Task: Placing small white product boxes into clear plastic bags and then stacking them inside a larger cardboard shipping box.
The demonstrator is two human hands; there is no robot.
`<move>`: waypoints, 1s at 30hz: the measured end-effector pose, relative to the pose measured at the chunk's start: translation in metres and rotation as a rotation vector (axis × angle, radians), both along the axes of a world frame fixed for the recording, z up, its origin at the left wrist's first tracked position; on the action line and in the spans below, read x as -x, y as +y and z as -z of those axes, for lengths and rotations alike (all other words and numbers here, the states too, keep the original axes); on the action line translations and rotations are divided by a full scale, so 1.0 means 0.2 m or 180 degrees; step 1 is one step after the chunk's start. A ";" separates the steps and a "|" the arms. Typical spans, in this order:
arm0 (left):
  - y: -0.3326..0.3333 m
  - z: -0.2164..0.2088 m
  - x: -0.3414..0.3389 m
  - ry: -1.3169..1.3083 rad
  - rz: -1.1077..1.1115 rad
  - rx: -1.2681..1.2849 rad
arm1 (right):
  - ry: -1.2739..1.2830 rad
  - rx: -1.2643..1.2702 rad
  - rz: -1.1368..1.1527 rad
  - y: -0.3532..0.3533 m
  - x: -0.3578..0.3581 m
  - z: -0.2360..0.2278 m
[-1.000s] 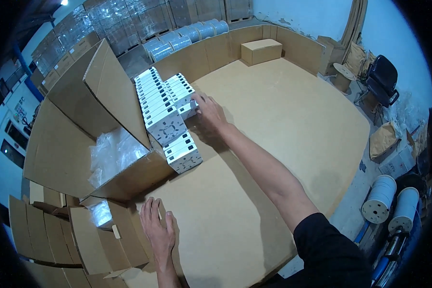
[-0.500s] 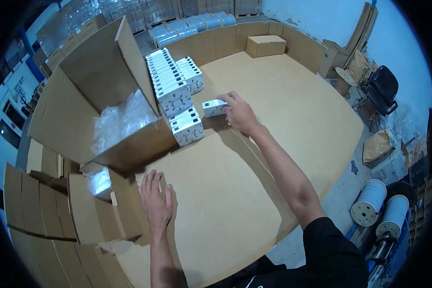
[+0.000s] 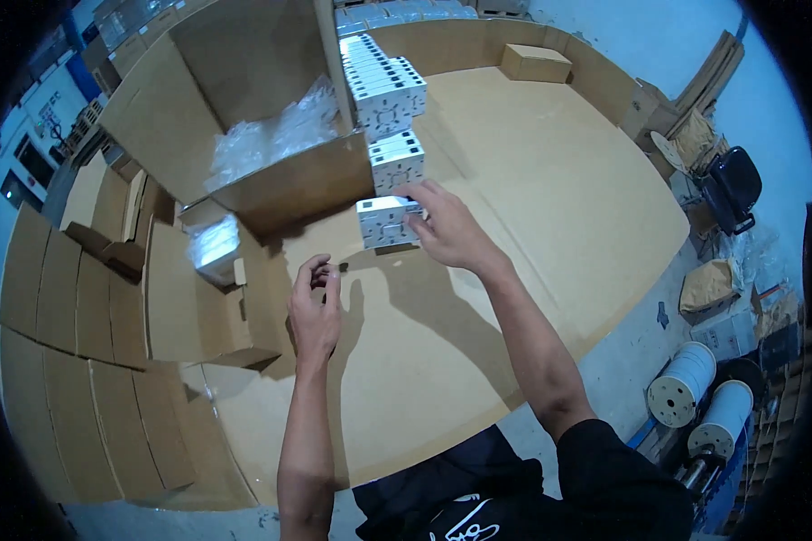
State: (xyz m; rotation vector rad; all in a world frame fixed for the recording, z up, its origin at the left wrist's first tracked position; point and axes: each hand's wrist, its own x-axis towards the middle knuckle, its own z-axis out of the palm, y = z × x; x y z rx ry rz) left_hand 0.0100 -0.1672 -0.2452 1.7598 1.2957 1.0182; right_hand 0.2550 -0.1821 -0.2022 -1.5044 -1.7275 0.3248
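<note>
My right hand (image 3: 447,233) grips a white block (image 3: 386,222) above the cardboard worktop (image 3: 550,162), just below the row of white blocks (image 3: 381,86) beside the open carton (image 3: 244,117). My left hand (image 3: 316,307) hovers empty, fingers loosely curled, near a smaller box (image 3: 216,248) holding a plastic bag.

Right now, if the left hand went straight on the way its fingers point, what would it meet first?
Probably the white block held in the right hand, just past the left hand; depth is unclear, so it might pass beneath toward the open carton.
</note>
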 end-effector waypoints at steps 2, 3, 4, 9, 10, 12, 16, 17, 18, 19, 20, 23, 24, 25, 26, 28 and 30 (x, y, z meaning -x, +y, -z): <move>0.03 0.02 0.03 -0.0439 0.0021 0.0276 | -0.0068 -0.0066 -0.0124 0.03 0.12 0.01; 0.05 0.04 0.05 -0.0889 0.0072 0.0535 | -0.0142 -0.0144 -0.0217 0.04 0.17 0.01; 0.06 0.06 0.07 -0.1068 0.0119 0.0474 | -0.0131 -0.0151 -0.0267 0.05 0.22 0.00; 0.12 0.09 0.09 -0.1701 0.0010 0.0546 | 0.0223 0.0029 -0.0422 0.03 0.39 -0.02; 0.13 0.10 0.09 -0.1792 -0.0067 0.0524 | 0.0230 0.0026 -0.0466 0.03 0.41 0.00; 0.15 0.09 0.06 -0.2030 -0.0086 0.0526 | 0.0284 -0.0048 -0.0395 0.03 0.40 0.04; 0.18 0.08 0.08 -0.1707 -0.0152 0.0401 | 0.0853 -0.0118 -0.0545 0.03 0.43 0.09; 0.19 0.08 0.08 -0.1720 -0.0151 0.0398 | 0.1231 -0.0149 -0.0489 0.05 0.43 0.13; 0.20 0.08 0.07 -0.1650 -0.0125 0.0418 | 0.1610 -0.0180 -0.0430 0.06 0.42 0.17; 0.21 0.08 0.06 -0.1580 -0.0096 0.0440 | 0.1598 -0.0180 -0.0427 0.08 0.41 0.20; 0.20 0.08 0.06 -0.1581 -0.0102 0.0439 | 0.1779 -0.0153 -0.0409 0.10 0.41 0.22; 0.20 0.07 0.04 -0.1786 -0.0110 0.0350 | 0.2137 0.0046 -0.0397 0.14 0.40 0.28; 0.20 0.07 0.04 -0.1795 -0.0110 0.0317 | 0.2316 0.0216 -0.0407 0.14 0.40 0.29; 0.20 0.07 0.05 -0.1804 -0.0107 0.0284 | 0.2319 0.0218 -0.0411 0.14 0.39 0.30; 0.21 0.09 0.05 -0.1806 -0.0104 0.0287 | 0.2214 0.0411 -0.0295 0.14 0.39 0.30; 0.21 0.11 0.06 -0.1562 -0.0070 0.0168 | 0.2106 0.0602 -0.0174 0.14 0.38 0.29; 0.21 0.12 0.06 -0.1388 -0.0062 0.0058 | 0.1914 0.0359 -0.0075 0.13 0.37 0.28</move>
